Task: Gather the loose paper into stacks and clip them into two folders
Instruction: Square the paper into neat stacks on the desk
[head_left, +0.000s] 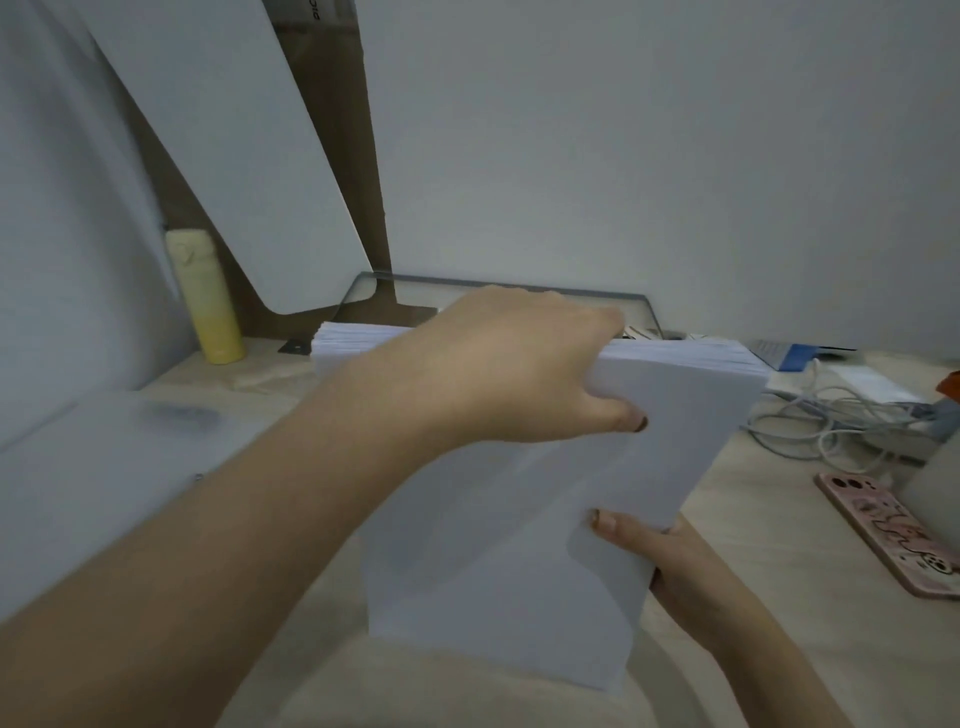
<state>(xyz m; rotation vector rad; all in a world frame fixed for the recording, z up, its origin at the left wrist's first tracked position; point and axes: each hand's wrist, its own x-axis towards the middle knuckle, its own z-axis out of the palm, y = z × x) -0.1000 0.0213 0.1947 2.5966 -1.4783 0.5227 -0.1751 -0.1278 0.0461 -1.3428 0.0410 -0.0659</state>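
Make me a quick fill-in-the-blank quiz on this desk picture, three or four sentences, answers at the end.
1. Both hands hold a stack of white ____ upright on the desk.
2. The left hand grips the stack's ____ edge, while the right hand holds its lower right side.
3. The bottle standing at the back left is ____ in colour.
4. The phone in a pink case lies to the ____ of the stack.

Missing words: paper; top; yellow; right
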